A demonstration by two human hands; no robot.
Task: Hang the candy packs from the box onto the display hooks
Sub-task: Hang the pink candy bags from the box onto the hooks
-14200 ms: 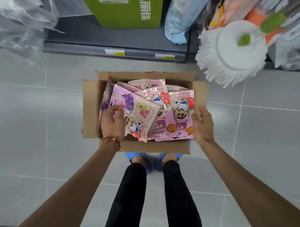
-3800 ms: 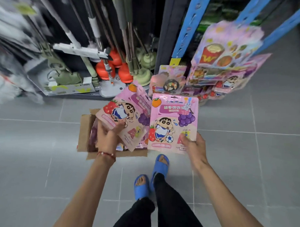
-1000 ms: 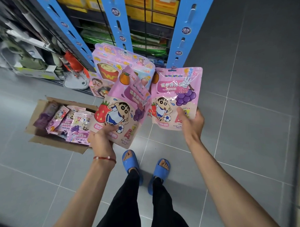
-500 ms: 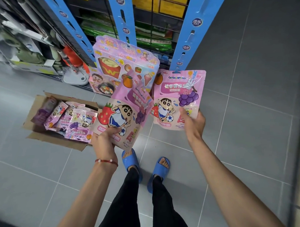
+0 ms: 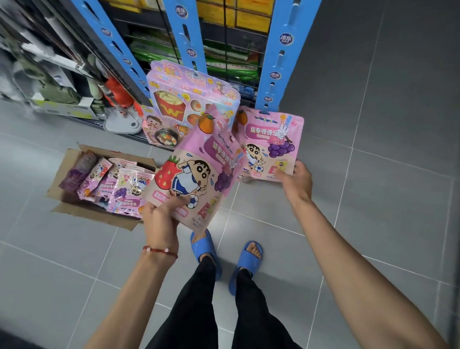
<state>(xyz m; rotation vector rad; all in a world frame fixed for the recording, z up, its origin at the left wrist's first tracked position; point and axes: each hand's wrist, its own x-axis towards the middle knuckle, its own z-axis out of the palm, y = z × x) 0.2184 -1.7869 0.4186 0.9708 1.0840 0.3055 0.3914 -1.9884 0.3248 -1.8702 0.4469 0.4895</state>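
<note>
My left hand [image 5: 161, 215] grips the bottom edge of a stack of pink cartoon candy packs [image 5: 197, 173], tilted to the right. My right hand [image 5: 294, 180] pinches the lower right corner of a single pink candy pack [image 5: 270, 143]. That pack's top edge sits at the foot of the right blue hook strip [image 5: 281, 58]. The open cardboard box [image 5: 66, 192] lies on the floor at the left, with several more packs [image 5: 119, 186] inside.
Pink toy-food boxes [image 5: 184, 102] hang on the middle blue strip [image 5: 184, 34], just behind the left-hand stack. Mops and cleaning gear [image 5: 70, 90] crowd the shelf at the left. My feet in blue slippers [image 5: 205, 249] stand on grey floor tiles [image 5: 380, 179].
My right hand has carried its single pack up and right, bringing its top edge to the foot of the right blue strip. The left-hand stack stayed about level.
</note>
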